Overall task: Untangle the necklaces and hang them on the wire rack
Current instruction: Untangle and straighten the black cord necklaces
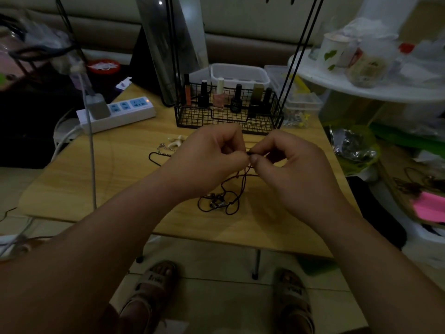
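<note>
My left hand (209,160) and my right hand (289,165) meet above the middle of the wooden table (96,179), both pinching the same dark cord necklace (231,194) at a knot between the fingertips. The cord hangs down from the fingers into a tangled heap with small metal pendants on the table. A second necklace (166,147), a silver chain with a pale pendant and a dark cord loop, lies left of my left hand. The black wire rack (228,116) stands just behind my hands, its tall uprights running out of the top of the view.
The rack's basket holds several nail polish bottles (219,97). A white power strip (120,114) with a plugged charger and cables lies at the back left. Clear plastic boxes (240,74) sit behind the rack. A cluttered white round shelf (361,85) and bags stand at the right.
</note>
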{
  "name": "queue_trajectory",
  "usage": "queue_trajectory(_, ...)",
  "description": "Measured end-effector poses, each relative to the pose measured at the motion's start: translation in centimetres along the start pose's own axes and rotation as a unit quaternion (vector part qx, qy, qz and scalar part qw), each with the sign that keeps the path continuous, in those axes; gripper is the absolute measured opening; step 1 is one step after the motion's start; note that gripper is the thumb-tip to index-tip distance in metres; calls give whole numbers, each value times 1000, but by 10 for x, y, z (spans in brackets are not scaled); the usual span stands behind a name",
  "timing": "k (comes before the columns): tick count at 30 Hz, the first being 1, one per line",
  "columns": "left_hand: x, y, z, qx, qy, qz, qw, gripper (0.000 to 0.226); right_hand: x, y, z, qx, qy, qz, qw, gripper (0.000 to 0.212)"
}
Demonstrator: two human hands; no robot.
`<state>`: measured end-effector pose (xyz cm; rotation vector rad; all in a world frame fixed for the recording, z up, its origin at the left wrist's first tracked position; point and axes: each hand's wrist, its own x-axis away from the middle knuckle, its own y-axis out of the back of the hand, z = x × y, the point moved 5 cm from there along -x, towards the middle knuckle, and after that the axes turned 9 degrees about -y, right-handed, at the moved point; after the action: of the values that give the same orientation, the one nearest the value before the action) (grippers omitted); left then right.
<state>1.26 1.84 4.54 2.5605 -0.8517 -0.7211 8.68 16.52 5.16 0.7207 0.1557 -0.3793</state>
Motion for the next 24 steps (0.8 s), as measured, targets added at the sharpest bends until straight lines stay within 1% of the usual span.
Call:
queue_trajectory(2,-2,1,3,57,31,-7,998,8,0,3,-5,-111,-76,12,991,9)
queue_trajectory(5,-2,-1,7,135,73,-10,988,9,0,4,-8,-199,-141,31,969,7)
queue_trajectory(8,-2,-4,6,147,80,-7,986,8,1,0,-7,-184,-145,74,969,9)
queue_trajectory(10,-1,-5,5,140,74,2,987,5,3,-2,-4,-167,-132,90,973,5)
queue_trajectory(15,0,-4,4,135,69,15,988,5,3,-1,-4,-102,-117,88,984,6)
queue_trajectory(17,1,-4,4,137,78,13,987,4,2,2,-6,-131,-126,73,981,6)
queue_trajectory(19,1,-4,5,143,91,8,985,8,-1,5,-9,-219,-152,54,962,7)
queue_trajectory(20,1,-5,6,146,98,8,984,9,-2,7,-11,-271,-170,47,946,10)
queue_trajectory(22,1,-5,7,154,107,9,982,12,-3,5,-15,-378,-218,38,899,16)
queue_trajectory(24,1,-7,8,162,112,9,980,14,-2,1,-19,-464,-270,44,843,15)
